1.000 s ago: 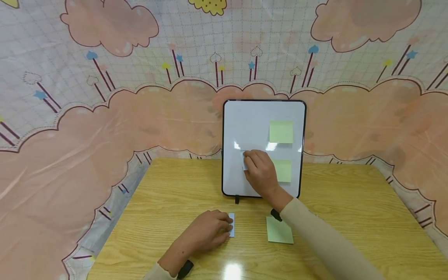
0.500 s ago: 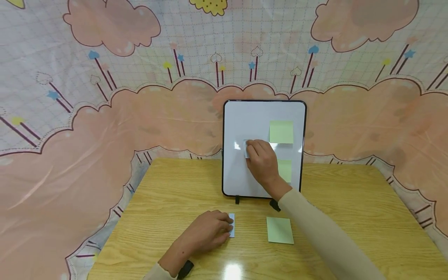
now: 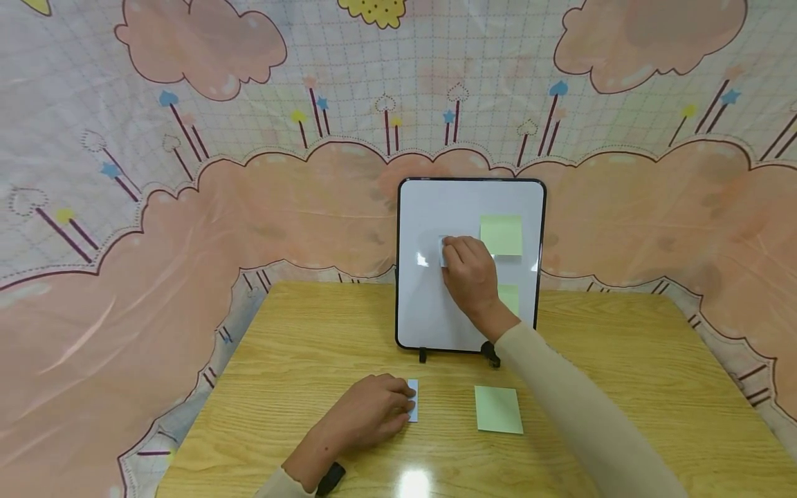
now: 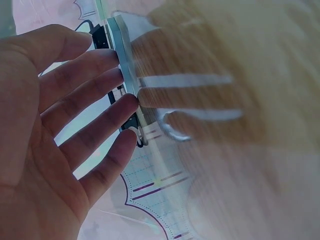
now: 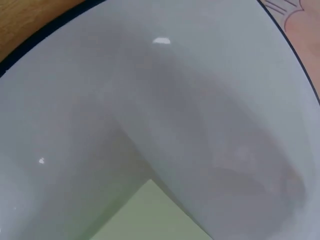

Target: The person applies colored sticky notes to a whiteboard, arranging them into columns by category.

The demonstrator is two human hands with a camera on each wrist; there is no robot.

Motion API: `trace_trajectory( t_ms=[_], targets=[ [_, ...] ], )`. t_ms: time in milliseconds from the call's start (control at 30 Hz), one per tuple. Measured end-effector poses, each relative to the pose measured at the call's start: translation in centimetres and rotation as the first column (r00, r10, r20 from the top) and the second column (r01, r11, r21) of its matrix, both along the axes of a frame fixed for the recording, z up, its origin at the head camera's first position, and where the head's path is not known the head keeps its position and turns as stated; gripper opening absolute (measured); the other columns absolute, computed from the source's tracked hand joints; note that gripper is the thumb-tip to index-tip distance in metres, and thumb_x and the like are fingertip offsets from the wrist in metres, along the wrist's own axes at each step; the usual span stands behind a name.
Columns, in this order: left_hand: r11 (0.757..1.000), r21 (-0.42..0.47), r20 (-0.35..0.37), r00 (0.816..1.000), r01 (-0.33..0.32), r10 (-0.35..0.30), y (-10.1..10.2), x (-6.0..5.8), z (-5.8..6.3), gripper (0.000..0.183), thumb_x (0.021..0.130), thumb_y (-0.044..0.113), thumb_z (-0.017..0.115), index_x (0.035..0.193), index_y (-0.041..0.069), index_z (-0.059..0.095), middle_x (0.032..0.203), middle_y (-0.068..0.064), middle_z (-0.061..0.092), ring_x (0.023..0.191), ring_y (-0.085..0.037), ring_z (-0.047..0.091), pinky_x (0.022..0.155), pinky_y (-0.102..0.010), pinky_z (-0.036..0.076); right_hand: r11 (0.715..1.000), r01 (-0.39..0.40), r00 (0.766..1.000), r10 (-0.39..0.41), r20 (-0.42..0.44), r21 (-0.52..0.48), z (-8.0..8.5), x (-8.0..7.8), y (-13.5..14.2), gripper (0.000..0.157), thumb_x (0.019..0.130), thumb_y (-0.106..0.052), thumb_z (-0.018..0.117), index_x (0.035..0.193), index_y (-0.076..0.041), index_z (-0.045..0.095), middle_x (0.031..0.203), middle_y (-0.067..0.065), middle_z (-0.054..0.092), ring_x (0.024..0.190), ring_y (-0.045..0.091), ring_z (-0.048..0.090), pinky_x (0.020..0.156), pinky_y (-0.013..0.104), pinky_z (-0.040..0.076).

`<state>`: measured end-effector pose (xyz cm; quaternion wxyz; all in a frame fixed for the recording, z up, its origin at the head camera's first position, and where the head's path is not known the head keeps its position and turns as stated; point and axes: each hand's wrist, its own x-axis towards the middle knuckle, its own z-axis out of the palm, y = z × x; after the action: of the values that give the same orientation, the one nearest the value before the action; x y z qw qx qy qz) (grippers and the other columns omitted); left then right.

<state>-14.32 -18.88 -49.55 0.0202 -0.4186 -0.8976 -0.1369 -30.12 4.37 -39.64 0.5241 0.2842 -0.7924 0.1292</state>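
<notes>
My right hand [image 3: 470, 273] is at the whiteboard [image 3: 426, 304] in the head view, its curled fingers pinching a pale blue sticky note [image 3: 442, 254], mostly hidden behind them. The right wrist view holds the board's surface and a corner of a green sticky note [image 5: 150, 215], not the hand. On the table, my left hand [image 3: 370, 409] lies with relaxed fingers touching a pale blue sticky note pad [image 3: 414, 401]. Seen from the left wrist, those fingers are spread, and their tips meet the pad's edge [image 4: 125, 57].
Two green sticky notes are on the board's right half, an upper one [image 3: 501, 235] and a lower one [image 3: 509, 299] partly covered by my right hand. A green note pad [image 3: 498, 409] lies on the wooden table [image 3: 324, 325]. Behind hangs a patterned cloth [image 3: 299, 214].
My right hand has moved up along the board and slightly right with the pale blue sticky note. My left hand has stayed on the pad.
</notes>
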Motion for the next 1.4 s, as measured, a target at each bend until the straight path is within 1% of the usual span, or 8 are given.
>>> trace_trajectory(
  t_ms=[200,400,600,800,967,1100,1267,1400],
  targets=[
    [1.000,-0.009,0.017,1.000,-0.007,0.007,-0.1,0.1,0.2,0.023,0.099,0.030,0.063,0.114,0.020,0.076,0.123,0.008,0.066,0.115,-0.011,0.060,0.097,-0.034,0.051,1.000,0.007,1.000,-0.007,-0.012,-0.010,0.7,-0.6,-0.2,0.010,0.076,0.013,0.067,0.080,0.003,0.066,0.099,0.012,0.074,0.093,0.028,0.067,0.086,0.037,0.055],
    [1.000,-0.006,0.017,1.000,-0.003,0.003,-0.1,0.0,0.3,0.024,0.099,0.030,0.062,0.115,0.019,0.076,0.123,0.007,0.066,0.115,-0.011,0.060,0.097,-0.034,0.051,0.999,0.023,1.000,-0.023,0.017,-0.029,1.4,-1.0,-0.4,0.007,0.078,0.010,0.068,0.082,0.004,0.069,0.100,0.013,0.074,0.093,0.028,0.067,0.086,0.037,0.055],
    [1.000,-0.010,0.010,1.000,-0.001,0.001,0.0,0.0,0.3,0.023,0.099,0.030,0.063,0.114,0.019,0.076,0.123,0.007,0.066,0.115,-0.011,0.060,0.097,-0.035,0.051,0.999,0.046,0.998,-0.045,0.033,-0.026,1.8,-1.4,-0.2,0.008,0.077,0.009,0.071,0.083,0.003,0.069,0.101,0.013,0.074,0.092,0.027,0.067,0.084,0.036,0.056],
    [1.000,-0.001,0.000,1.000,0.000,0.000,0.1,0.0,0.2,0.023,0.098,0.029,0.064,0.113,0.018,0.077,0.122,0.007,0.066,0.114,-0.011,0.061,0.097,-0.034,0.051,0.998,0.052,0.999,-0.052,0.013,-0.043,2.3,-2.0,-0.1,0.010,0.078,0.011,0.065,0.083,0.004,0.069,0.100,0.013,0.074,0.091,0.028,0.067,0.082,0.037,0.055],
    [1.000,0.005,-0.014,1.000,0.001,0.000,-0.1,-0.1,0.3,0.022,0.098,0.029,0.064,0.112,0.019,0.077,0.121,0.007,0.066,0.113,-0.011,0.061,0.096,-0.033,0.051,0.997,0.057,0.998,-0.057,0.005,-0.042,2.4,-2.4,-0.2,0.009,0.076,0.011,0.067,0.081,0.004,0.069,0.099,0.012,0.074,0.090,0.027,0.067,0.081,0.037,0.055],
    [1.000,0.013,-0.010,1.000,0.001,-0.001,-0.2,0.0,0.3,0.021,0.098,0.029,0.065,0.111,0.019,0.077,0.120,0.007,0.066,0.112,-0.011,0.061,0.096,-0.033,0.051,0.997,0.068,0.998,-0.068,0.016,-0.040,2.4,-2.6,-0.2,0.008,0.077,0.009,0.068,0.082,0.003,0.070,0.098,0.013,0.074,0.089,0.027,0.067,0.080,0.037,0.055],
    [1.000,0.024,-0.008,1.000,0.002,-0.001,-0.2,0.0,0.4,0.021,0.097,0.028,0.065,0.111,0.018,0.078,0.120,0.007,0.066,0.112,-0.010,0.061,0.096,-0.033,0.051,0.996,0.083,0.996,-0.082,0.044,-0.040,2.6,-2.9,-0.3,0.010,0.081,0.008,0.064,0.085,0.004,0.071,0.098,0.013,0.074,0.089,0.027,0.066,0.080,0.037,0.055],
    [1.000,0.024,-0.008,1.000,0.007,-0.007,-0.2,-0.1,0.4,0.021,0.097,0.028,0.065,0.111,0.018,0.078,0.120,0.007,0.066,0.112,-0.010,0.061,0.097,-0.032,0.051,0.995,0.095,0.995,-0.094,0.043,-0.033,2.8,-3.0,-0.3,0.010,0.082,0.008,0.063,0.086,0.003,0.072,0.098,0.012,0.075,0.090,0.027,0.066,0.080,0.037,0.055]
  ],
)
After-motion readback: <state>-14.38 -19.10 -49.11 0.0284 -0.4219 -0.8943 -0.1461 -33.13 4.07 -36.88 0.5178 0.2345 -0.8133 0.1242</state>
